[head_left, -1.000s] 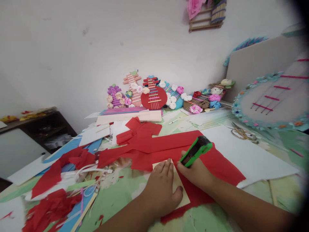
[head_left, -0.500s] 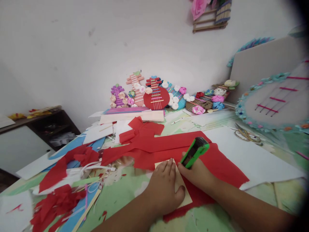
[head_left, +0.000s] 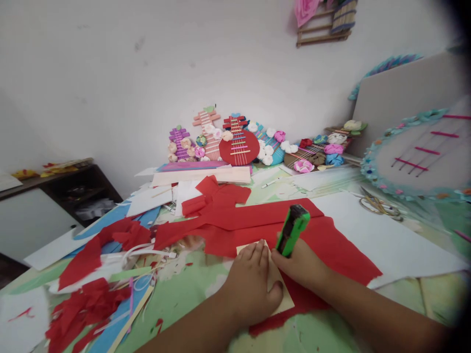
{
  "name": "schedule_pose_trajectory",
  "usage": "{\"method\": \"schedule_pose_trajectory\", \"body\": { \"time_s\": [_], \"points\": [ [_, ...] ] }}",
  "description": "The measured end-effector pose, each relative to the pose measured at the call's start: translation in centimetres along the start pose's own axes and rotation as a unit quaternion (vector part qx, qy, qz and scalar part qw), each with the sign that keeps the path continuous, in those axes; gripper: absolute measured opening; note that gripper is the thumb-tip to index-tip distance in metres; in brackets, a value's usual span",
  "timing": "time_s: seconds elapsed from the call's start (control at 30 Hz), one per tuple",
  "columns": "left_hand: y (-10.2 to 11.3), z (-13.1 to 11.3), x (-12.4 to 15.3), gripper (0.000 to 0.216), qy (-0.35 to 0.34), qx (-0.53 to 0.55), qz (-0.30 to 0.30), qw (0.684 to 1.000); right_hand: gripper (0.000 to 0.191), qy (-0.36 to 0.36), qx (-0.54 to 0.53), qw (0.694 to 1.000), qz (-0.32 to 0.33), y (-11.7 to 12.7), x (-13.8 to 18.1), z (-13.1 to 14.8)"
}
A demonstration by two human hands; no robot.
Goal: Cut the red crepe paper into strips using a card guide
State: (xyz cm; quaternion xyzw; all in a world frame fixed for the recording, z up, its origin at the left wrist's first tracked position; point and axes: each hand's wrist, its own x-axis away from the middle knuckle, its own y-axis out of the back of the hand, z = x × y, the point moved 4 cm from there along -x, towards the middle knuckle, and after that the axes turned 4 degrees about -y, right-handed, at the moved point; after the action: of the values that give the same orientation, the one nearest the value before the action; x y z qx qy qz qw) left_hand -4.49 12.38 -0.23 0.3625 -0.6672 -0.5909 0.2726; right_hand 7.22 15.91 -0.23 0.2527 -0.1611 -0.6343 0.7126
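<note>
Toward the worktop's point(head_left: 191, 289) near edge, the left hand point(head_left: 250, 279), fingers together, pins card point(head_left: 272, 272) over red paper point(head_left: 340, 250); the right hand point(head_left: 303, 267) clamps a green tool point(head_left: 295, 229). Edge-cutting seems underway; next: steady pressure.

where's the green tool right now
In the head view, the green tool is right of centre, gripped in the right hand over the red sheet, just right of the cream card.

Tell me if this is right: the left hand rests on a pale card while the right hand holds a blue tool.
The colour is wrong: in the head view, the tool in the right hand is green and black, not blue. The left hand does rest on a pale card.
</note>
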Motion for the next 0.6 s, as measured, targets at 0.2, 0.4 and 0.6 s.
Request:
{"method": "schedule_pose_trajectory", "body": {
  "time_s": [0.2,0.4,0.6],
  "points": [
    [-0.10,0.19,0.05,0.063,0.006,0.001,-0.002,1.000,0.022,0.004,0.017,1.000,0.003,-0.02,0.61,0.37],
    [-0.26,0.33,0.15,0.063,-0.002,0.005,-0.005,1.000,0.018,-0.002,0.005,1.000,-0.025,0.14,0.81,0.49],
    [-0.34,0.22,0.05,0.064,-0.002,0.003,-0.003,1.000,0.025,-0.029,0.014,0.999,-0.007,-0.02,0.71,-0.15]
  ]
}}
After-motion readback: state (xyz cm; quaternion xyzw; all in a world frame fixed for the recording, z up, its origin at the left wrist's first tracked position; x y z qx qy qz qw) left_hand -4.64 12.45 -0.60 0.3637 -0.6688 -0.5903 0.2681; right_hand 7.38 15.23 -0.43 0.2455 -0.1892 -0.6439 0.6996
